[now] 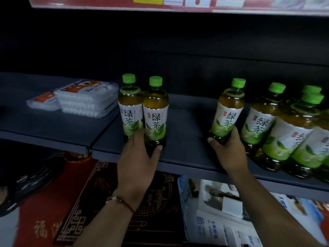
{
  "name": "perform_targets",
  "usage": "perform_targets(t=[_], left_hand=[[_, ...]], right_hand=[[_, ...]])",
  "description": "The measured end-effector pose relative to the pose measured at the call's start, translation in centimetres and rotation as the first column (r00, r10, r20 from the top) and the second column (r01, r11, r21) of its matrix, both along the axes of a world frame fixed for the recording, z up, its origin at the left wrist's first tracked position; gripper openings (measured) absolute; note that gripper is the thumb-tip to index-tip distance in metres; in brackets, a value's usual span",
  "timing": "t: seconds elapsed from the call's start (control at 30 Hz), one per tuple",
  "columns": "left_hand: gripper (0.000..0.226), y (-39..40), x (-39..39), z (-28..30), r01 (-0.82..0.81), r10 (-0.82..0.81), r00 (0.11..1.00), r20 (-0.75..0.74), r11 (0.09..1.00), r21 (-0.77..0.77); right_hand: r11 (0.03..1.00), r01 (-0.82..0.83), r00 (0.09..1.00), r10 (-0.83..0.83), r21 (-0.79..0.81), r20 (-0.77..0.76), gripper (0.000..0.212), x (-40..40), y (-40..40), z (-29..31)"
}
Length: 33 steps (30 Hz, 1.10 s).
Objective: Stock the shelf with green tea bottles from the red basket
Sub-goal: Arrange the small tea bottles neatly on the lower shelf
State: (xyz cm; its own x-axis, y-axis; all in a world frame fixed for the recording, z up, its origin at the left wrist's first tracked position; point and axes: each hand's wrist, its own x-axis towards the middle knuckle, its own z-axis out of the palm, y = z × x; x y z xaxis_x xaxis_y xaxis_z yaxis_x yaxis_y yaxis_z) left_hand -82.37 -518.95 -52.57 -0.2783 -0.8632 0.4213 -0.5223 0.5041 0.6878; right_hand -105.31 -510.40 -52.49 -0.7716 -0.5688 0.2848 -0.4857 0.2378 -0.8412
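The left hand [137, 157] curls its fingers around the base of a bottle [155, 111] standing on the shelf [187, 152]. The right hand [229, 150] grips a tilted bottle [227, 111], more bottles [284, 132] just right of its fingers.

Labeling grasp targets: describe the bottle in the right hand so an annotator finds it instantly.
On the dark shelf, find the row of green tea bottles crowded at the right end. The target bottle stands just left of that row, gripped low by the right hand. It alone tilts, with bare shelf on its left.
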Motion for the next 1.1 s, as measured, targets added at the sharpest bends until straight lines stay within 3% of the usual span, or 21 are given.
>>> perform_targets(t=[0.13, 0.4, 0.7, 1.0, 1.1], left_hand=[[0.056, -1.0, 0.2, -0.5, -0.073, 0.067, 0.993, 0.095, 0.995, 0.06], [0.049, -1.9, -0.1, -1.6, -0.125, 0.118, 0.987, 0.113, 0.99, 0.063], [0.059, -1.8, -0.5, -2.0, -0.148, 0.141, 0.979, 0.15, 0.988, 0.039], [0.04, -1.7, -0.9, -2.3, -0.127, 0.126, 0.989, 0.083, 0.992, 0.011], [0.032, -0.8, -1.4, -0.9, -0.057, 0.057, 0.998, -0.01, 0.997, -0.057]], right_hand=[[0.997, 0.069, 0.996, -0.067, 0.04, -0.052, 0.05, 0.2, -0.8, -0.1], [0.986, -0.151, 0.988, 0.152, 0.063, -0.01, 0.063, 5.4, -2.1, -0.1], [0.98, -0.199, 0.98, 0.199, 0.01, 0.006, 0.064, 8.5, -3.4, -0.8], [0.946, -0.315, 0.948, 0.317, 0.073, -0.012, 0.067, 7.6, -1.5, 0.2], [0.961, -0.243, 0.963, 0.256, 0.133, -0.086, 0.071, 5.8, 0.9, 2.0]])
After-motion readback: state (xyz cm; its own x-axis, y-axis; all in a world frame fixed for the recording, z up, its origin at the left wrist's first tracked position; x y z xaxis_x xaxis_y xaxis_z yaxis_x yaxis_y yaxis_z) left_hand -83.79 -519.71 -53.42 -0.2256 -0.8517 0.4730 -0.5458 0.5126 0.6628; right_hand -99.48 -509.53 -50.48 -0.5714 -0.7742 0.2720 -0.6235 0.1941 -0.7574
